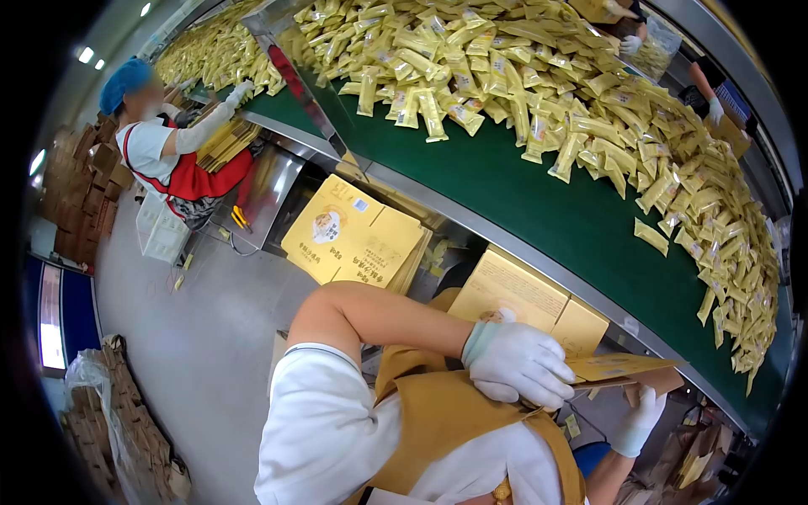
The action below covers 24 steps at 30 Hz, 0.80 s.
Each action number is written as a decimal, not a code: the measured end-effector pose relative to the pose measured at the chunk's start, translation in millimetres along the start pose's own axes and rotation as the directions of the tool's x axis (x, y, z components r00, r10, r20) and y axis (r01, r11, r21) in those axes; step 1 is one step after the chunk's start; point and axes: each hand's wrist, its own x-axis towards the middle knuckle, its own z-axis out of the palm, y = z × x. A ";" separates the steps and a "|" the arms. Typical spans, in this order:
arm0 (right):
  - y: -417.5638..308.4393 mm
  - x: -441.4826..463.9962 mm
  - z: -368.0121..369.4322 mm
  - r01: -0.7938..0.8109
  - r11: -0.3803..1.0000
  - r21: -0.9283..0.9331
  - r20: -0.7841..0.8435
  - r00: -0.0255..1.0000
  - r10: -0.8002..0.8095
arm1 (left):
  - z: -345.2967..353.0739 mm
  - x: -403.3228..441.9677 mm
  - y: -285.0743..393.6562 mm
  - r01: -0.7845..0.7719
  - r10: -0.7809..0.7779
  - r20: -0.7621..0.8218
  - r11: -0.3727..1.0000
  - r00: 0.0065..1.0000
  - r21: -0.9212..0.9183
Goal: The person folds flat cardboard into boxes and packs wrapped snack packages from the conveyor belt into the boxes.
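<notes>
Both of my hands wear white gloves and hold one yellow cardboard carton (627, 367), which is seen nearly edge-on over my lap. My left hand (518, 364) is closed on its near left end, fingers bent. On the right, my right hand (641, 418) grips the brown flap end from below, its fingers partly hidden by the board. Just beyond my left hand lies a stack of flat yellow cartons (513, 290) with printed text. Another stack of flat cartons (353, 227) sits further left, beside the conveyor edge.
A green conveyor belt (471, 181) crosses ahead, heaped with small yellow packets (505, 76). At the left, a co-worker in a blue cap and red apron (189, 160) reaches to the belt. Orange scissors (241, 220) hang near a metal table. Other workers' gloved hands show at the upper right.
</notes>
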 end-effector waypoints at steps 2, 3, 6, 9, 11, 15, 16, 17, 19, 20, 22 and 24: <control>-7.9 5.8 3.1 0.013 1.000 -0.022 -0.018 1.000 -0.013 | -4.8 1.1 2.7 0.010 -0.008 -0.037 0.999 0.999 0.052; -10.8 8.5 5.8 0.032 0.997 -0.071 -0.019 0.999 -0.033 | -5.9 0.7 5.0 0.028 -0.022 -0.077 0.997 0.997 0.074; -25.1 15.3 3.7 0.019 0.980 -0.198 0.072 0.997 -0.005 | -16.3 -2.4 6.5 -0.017 0.029 -0.064 0.984 0.998 0.178; -87.3 -3.2 58.8 0.099 0.948 -0.304 0.268 0.963 -0.014 | -29.4 13.4 7.5 0.014 -0.072 0.212 0.965 0.975 0.263; -95.8 -6.8 72.5 0.292 0.822 -0.488 0.455 0.889 -0.046 | -30.4 22.2 2.0 0.095 -0.207 0.335 0.942 0.919 0.321; -89.5 -2.0 109.3 0.734 0.303 -0.607 0.771 0.636 0.004 | -25.6 23.4 -19.8 0.319 -0.532 0.531 0.838 0.660 0.443; -91.8 -0.1 120.0 0.767 0.323 -0.555 0.810 0.587 -0.003 | -19.8 19.6 -21.9 0.405 -0.595 0.589 0.804 0.548 0.436; -90.6 2.8 126.9 0.797 0.341 -0.498 0.846 0.533 -0.011 | -14.8 17.2 -24.8 0.486 -0.642 0.638 0.757 0.425 0.437; -85.7 16.5 124.7 0.755 0.477 -0.449 0.880 0.466 0.090 | -14.2 29.0 -30.3 0.315 -0.604 0.630 0.795 0.489 0.518; -92.1 21.4 120.0 0.696 0.581 -0.423 0.890 0.439 0.123 | -11.7 24.0 -36.5 0.155 -0.464 0.503 0.828 0.729 0.539; -94.1 34.0 95.8 0.498 0.776 -0.387 0.898 0.394 0.195 | -9.7 21.3 -39.9 0.075 -0.286 0.186 0.704 0.940 0.706; -83.8 32.8 78.9 0.507 0.800 -0.322 0.893 0.443 0.079 | -10.5 22.7 -40.4 0.276 -0.258 -0.173 0.444 0.950 0.852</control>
